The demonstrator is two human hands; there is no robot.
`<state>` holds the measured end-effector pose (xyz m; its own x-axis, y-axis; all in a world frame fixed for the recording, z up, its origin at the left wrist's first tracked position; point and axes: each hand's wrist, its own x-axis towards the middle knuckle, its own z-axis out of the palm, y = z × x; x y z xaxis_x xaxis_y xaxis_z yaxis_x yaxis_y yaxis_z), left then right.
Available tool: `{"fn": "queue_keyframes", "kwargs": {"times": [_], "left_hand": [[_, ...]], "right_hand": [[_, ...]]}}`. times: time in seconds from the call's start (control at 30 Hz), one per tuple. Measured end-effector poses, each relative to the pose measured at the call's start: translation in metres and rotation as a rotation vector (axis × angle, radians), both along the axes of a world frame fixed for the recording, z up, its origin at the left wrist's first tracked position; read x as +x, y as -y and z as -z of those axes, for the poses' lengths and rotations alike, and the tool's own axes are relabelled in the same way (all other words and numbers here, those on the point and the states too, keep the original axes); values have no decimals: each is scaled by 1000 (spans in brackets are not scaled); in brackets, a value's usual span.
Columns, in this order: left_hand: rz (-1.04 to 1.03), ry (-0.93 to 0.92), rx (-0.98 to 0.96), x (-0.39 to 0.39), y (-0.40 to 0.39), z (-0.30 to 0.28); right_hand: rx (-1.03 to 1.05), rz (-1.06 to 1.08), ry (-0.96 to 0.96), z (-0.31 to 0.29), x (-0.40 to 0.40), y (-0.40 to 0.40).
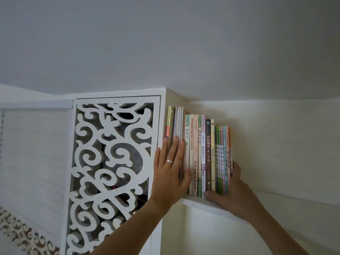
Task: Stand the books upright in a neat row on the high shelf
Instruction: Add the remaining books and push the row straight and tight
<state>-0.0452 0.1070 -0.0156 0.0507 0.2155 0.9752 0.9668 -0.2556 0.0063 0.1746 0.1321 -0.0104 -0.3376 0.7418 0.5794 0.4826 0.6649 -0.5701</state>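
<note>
Upright books (202, 155), "西游记" spine (187, 144), between hands (170, 168).

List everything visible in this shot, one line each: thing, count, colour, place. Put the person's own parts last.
books: roughly twenty, count uncertain, mostly green, cream, pink and dark spines, standing upright in a row on the shelf against the cabinet side.
shelf: one, white, high up under the ceiling.
fretwork panel: one, white scroll cut-outs, left of the books.
wall: cream, behind and right of the shelf.
ceiling: pale grey-white, above.
ring: one, silver, on a left-hand finger.
left hand: flat, fingers straight, pressing the row's leftmost spines.
right hand: cupped round the row's right end, thumb under the spines.
</note>
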Motion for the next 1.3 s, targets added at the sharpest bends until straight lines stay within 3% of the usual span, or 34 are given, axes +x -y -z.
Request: {"fn": "queue_keyframes", "kwargs": {"times": [0.43,0.63,0.83,0.93,1.1,1.2,1.3], "left_hand": [[-65,-20,61,12,-6,7],[114,174,163,45,-3,-2],[308,503,141,57,11,-23],[320,574,76,52,7,-37],[-25,510,-209,58,10,-53],[81,540,-345,63,16,-53],[183,610,-334,59,19,-44]], "right_hand": [[45,-21,-5,3,0,-4],[22,-13,-23,3,0,-7],[21,95,-85,3,-2,-11],[59,134,-98,5,-2,-12],[79,147,-104,5,-1,-15],[79,108,-109,5,0,-16],[72,85,-110,5,2,-17]]}}
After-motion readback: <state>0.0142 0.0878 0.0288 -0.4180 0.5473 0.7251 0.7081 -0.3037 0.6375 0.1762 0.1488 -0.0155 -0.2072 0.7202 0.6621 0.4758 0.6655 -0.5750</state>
